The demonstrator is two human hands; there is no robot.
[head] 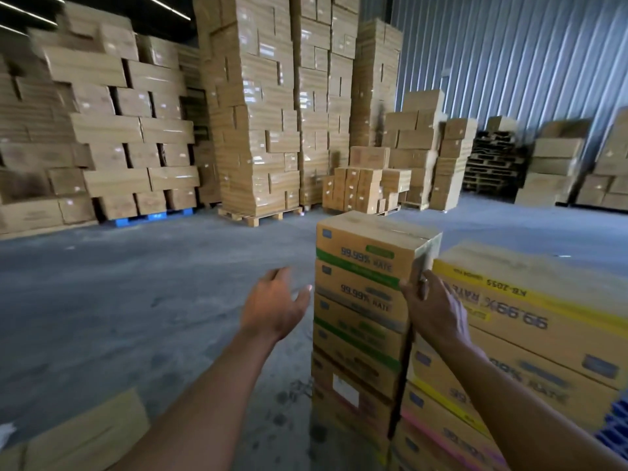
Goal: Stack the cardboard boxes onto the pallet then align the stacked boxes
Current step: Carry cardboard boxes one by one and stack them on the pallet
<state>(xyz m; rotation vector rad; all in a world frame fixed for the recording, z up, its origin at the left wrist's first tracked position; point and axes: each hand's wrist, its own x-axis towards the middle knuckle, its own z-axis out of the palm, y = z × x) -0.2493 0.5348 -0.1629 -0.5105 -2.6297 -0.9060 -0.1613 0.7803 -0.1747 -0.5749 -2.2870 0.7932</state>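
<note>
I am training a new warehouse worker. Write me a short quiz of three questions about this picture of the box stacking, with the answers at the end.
1. True or false: the left hand lies flat on top of the green-banded stack.
2. Choose one: the band along the top edge of the neighbouring top box, to the right of that stack, is A) yellow, B) red, C) black.
3. Short answer: which hand touches the near corner of the green-banded stack?

Key
1. False. It is open in the air to the left of the stack.
2. A.
3. The right hand.
</note>
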